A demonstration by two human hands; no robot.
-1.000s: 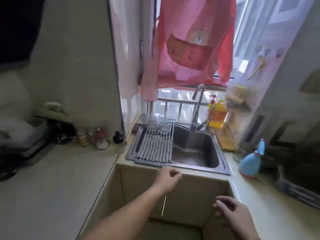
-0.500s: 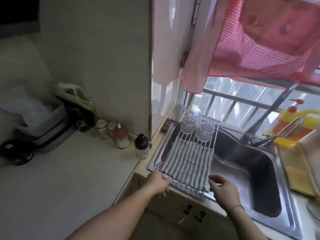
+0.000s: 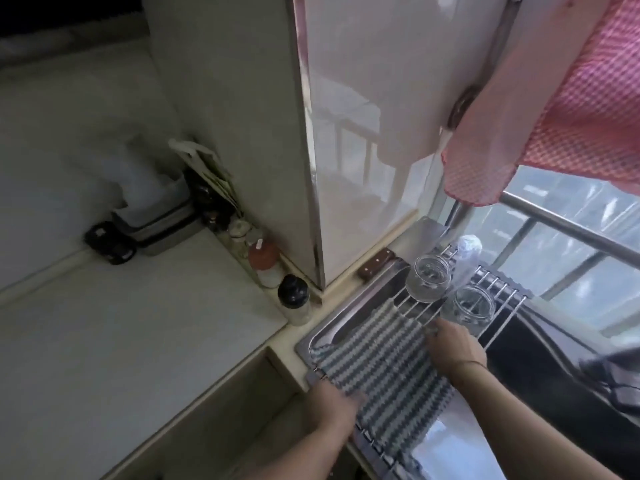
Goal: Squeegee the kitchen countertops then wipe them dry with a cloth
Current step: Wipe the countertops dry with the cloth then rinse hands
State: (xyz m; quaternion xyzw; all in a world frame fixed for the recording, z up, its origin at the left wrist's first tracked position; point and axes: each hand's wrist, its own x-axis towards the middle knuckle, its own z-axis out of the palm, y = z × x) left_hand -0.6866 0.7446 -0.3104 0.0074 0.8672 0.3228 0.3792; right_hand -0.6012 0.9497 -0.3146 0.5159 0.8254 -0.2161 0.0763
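Observation:
A grey-and-white striped cloth lies flat on the wire roll-up rack over the left part of the steel sink. My left hand is at the cloth's near left corner, and its blurred fingers seem to pinch the edge. My right hand lies on the cloth's far edge with its fingers curled down onto it, just in front of the jars. The pale countertop stretches away to the left of the sink. No squeegee is in view.
Two glass jars stand upside down on the rack's far end. Small condiment bottles line the wall corner, with a lidded box further left. A pink checked cloth hangs above the window rail.
The view has closed in on the sink's left side. My right hand moved from the cloth's near right edge up to its far edge by the jars. My left hand stays at the near corner.

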